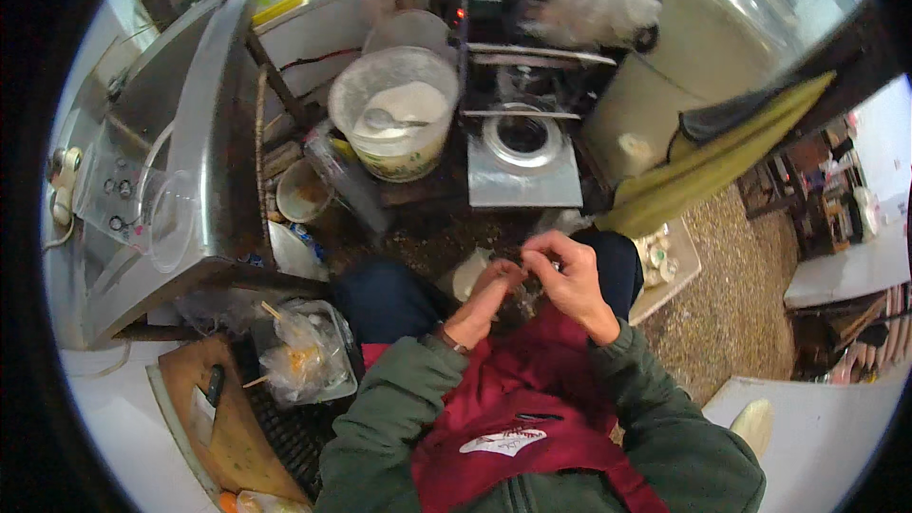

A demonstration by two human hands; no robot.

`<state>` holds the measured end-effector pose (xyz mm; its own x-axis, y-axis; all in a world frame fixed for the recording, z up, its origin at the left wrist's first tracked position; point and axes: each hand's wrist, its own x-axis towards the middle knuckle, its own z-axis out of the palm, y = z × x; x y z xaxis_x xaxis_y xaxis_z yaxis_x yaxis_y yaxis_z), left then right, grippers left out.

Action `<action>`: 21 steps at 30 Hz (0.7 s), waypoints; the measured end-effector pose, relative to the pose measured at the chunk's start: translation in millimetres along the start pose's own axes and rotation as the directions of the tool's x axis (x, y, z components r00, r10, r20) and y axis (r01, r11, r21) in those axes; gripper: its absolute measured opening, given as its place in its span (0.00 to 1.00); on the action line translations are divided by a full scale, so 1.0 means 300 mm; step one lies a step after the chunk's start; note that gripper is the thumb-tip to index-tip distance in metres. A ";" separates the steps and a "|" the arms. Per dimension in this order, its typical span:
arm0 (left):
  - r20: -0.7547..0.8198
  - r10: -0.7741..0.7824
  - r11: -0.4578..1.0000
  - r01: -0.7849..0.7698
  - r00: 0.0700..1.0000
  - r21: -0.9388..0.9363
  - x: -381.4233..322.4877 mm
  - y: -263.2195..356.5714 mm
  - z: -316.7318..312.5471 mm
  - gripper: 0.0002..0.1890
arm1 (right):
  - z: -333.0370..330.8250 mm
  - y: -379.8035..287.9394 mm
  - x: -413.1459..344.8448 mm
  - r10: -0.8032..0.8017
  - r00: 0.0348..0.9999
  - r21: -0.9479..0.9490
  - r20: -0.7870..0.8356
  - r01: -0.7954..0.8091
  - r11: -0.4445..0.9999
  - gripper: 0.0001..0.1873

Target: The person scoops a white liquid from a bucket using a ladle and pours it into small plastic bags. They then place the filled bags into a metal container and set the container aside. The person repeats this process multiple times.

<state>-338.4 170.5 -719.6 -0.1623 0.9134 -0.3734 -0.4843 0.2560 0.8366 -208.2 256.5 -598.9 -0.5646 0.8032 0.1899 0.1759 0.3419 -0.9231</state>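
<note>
My left hand (486, 299) and my right hand (572, 274) meet in front of my lap, fingertips close together. The right thumb and forefinger look pinched. Whatever may be between the fingers is too small and blurred to make out. A shiny, transparent scrap, perhaps plastic film (526, 301), shows just below the fingertips. Behind the left hand is a pale, whitish object (470, 273), partly hidden by that hand. Under both hands lies the burgundy apron (499, 399) over my lap.
Ahead stands a plastic bucket (342, 96) of white powder with a ladle (385, 120), beside a metal gas burner (524, 189). A steel counter (214, 121) rises at left. A knife (214, 386) lies on a wooden board (249, 434). At right is a pale crate (687, 267) under a green cloth (684, 178).
</note>
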 end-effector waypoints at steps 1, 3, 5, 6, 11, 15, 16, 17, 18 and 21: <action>0.005 0.041 0.993 -0.042 0.999 0.110 0.001 -0.006 0.000 0.09 | -0.043 0.053 -0.078 0.220 0.974 0.054 -0.049 -0.218 0.975 0.03; -0.041 0.034 0.958 -0.021 0.999 0.285 0.004 -0.006 0.002 0.11 | -0.129 0.131 -0.219 0.398 0.908 0.018 -0.128 -0.399 0.917 0.03; -0.053 0.115 0.812 -0.063 0.992 0.581 -0.005 0.021 0.013 0.16 | -0.201 0.176 -0.329 0.407 0.907 0.078 -0.112 -0.400 0.913 0.04; -0.008 0.126 0.810 -0.098 0.992 0.579 -0.016 0.049 0.022 0.18 | -0.226 0.189 -0.369 0.319 0.941 0.097 -0.115 -0.309 0.946 0.04; 0.041 0.145 0.867 -0.147 0.989 0.477 -0.152 0.320 0.147 0.22 | -0.267 0.203 -0.371 0.239 0.970 0.119 -0.046 -0.232 0.965 0.09; 0.147 0.225 0.806 -0.269 0.963 0.527 -0.263 0.595 0.314 0.29 | -0.286 0.162 -0.267 0.055 0.998 -0.010 0.043 -0.055 0.998 0.19; 0.174 0.210 0.796 -0.272 0.962 0.540 -0.280 0.658 0.355 0.30 | -0.294 0.144 -0.243 0.033 0.997 -0.027 0.070 -0.031 0.999 0.21; 0.200 0.216 0.774 -0.292 0.956 0.562 -0.295 0.714 0.396 0.31 | -0.304 0.126 -0.223 0.001 0.996 -0.033 0.087 0.001 0.999 0.23; 0.239 0.216 0.762 -0.316 0.947 0.565 -0.307 0.762 0.436 0.31 | -0.312 0.106 -0.208 -0.018 0.998 0.009 0.065 0.017 1.000 0.18; 0.335 0.208 0.717 -0.376 0.919 0.587 -0.322 0.871 0.544 0.32 | -0.352 0.052 -0.185 -0.168 0.985 0.049 -0.026 0.169 0.984 0.10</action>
<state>-308.9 200.8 -399.6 0.0382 0.9987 -0.0348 0.2190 0.0256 0.9754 -89.0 268.8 -588.5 -0.5646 0.7470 0.3510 0.0383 0.4486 -0.8929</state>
